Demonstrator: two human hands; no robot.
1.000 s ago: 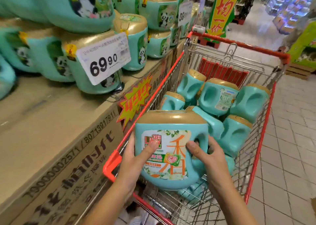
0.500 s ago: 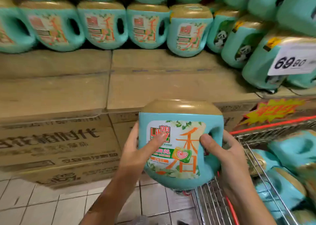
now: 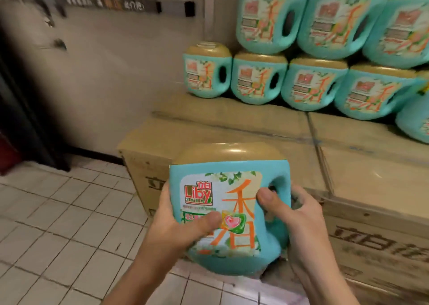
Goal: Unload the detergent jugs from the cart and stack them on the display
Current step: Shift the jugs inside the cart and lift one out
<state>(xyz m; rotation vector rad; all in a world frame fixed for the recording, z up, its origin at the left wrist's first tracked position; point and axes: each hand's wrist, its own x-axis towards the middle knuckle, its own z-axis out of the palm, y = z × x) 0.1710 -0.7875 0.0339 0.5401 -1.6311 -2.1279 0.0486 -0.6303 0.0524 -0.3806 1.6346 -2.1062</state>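
Observation:
I hold a teal detergent jug (image 3: pixel 232 188) with a gold cap and a Liby label upright in front of me, low in the view. My left hand (image 3: pixel 176 225) grips its left side, thumb across the label. My right hand (image 3: pixel 299 214) grips the handle side, thumb on the front. The jug hangs in front of the left end of the cardboard-box display (image 3: pixel 232 128). A row of matching jugs (image 3: pixel 257 77) stands at the back of the box top, with a second tier (image 3: pixel 269 14) stacked on it. The cart is out of view.
A pale wall (image 3: pixel 116 61) rises left of the display, with a dark strip sign high up. White tiled floor (image 3: pixel 58 211) spreads at lower left. Bare box top lies in front of the jug row; more printed boxes (image 3: pixel 376 239) are at lower right.
I have swung left with the jug, away from the cart, which has left the view. The left end of the display and the wall now show. Both hands keep their hold.

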